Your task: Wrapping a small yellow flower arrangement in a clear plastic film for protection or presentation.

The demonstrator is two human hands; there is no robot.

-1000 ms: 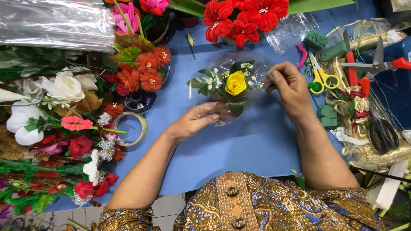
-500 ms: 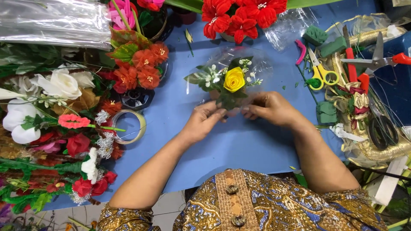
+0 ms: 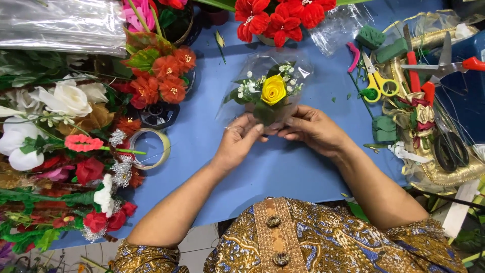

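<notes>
At frame centre I see my left hand (image 3: 241, 140) and right hand (image 3: 311, 130) both pinching the base of the cellophane-wrapped yellow rose posy (image 3: 273, 90) above the blue desk (image 3: 303, 172), yellow-handled scissors (image 3: 378, 81) lying upper right.

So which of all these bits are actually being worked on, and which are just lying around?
In hand: small posy with a yellow rose, its clear wrap, left hand, right hand.

Lying about: yellow scissors, tape roll, green foam blocks, red flowers.
</notes>
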